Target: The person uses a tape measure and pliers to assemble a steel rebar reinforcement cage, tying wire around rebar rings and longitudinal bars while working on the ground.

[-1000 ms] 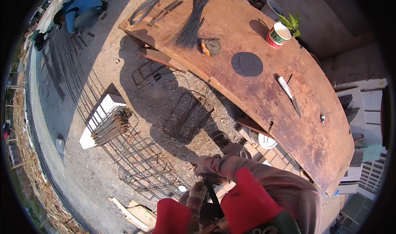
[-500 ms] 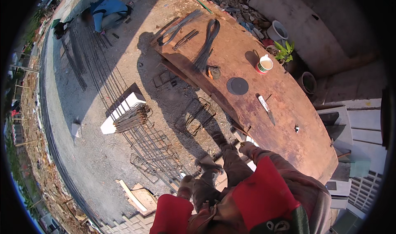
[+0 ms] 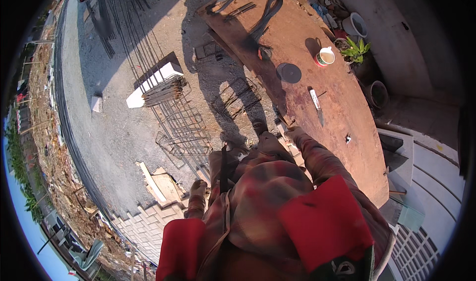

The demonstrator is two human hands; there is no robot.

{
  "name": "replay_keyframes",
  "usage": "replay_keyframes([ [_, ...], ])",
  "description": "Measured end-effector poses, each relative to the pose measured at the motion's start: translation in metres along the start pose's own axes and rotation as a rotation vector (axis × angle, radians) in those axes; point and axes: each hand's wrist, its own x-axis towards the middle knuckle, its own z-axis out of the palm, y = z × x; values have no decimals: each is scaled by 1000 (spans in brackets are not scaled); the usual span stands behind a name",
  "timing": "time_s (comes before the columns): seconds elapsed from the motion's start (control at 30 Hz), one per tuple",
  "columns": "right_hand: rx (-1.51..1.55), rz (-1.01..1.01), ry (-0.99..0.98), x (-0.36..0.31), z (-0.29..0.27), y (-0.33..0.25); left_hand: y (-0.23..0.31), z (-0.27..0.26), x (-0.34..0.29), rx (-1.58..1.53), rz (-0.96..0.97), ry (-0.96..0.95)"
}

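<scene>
My left hand (image 3: 197, 188) hangs by my hip with its fingers curled, and I see nothing in it. My right hand (image 3: 293, 131) is out in front at the near edge of a long rust-brown workbench (image 3: 347, 127); it is too small to tell what its fingers do. On the bench lie a knife-like tool (image 3: 316, 103), a dark round disc (image 3: 289, 73), a red and white cup (image 3: 325, 57) and a bundle of dark wire (image 3: 267, 13). A dark strap or tool (image 3: 223, 168) hangs down my checked shirt.
Bent rebar frames (image 3: 238, 95) and wire cages (image 3: 183, 132) lie on the gravel left of the bench. A white block (image 3: 148, 85) carries a stack of bent rods. Long rebars (image 3: 124, 28) run far left. Potted plant (image 3: 354, 48), pot (image 3: 377, 93), planks (image 3: 158, 182), pavers (image 3: 144, 221).
My hands were together in front of my chest around a dark tool. Now they are apart, the left at my hip and the right toward the bench edge. The view has swung.
</scene>
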Motion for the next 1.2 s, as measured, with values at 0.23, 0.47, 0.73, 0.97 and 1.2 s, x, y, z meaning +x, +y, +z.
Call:
replay_keyframes([
  [0.23, -8, -20, 62, -22, 39, -39, -69, -70, 80, 296, -33, -70],
  [0.47, 124, 165, 141, 28, 128, 61, 120, -87, 154, 87, -17, -32],
  [0.73, -311, -5, -61, 14, 125, -76, 209, -117, 191, 1, 274, -57],
  [0.97, -200, -208, 115, 53, 69, -264, 31, -164, 301, 30, 130, -95],
  [1.2, -308, -347, 188, 173, -14, -401, 103, -136, 253, 118, -109, 11],
])
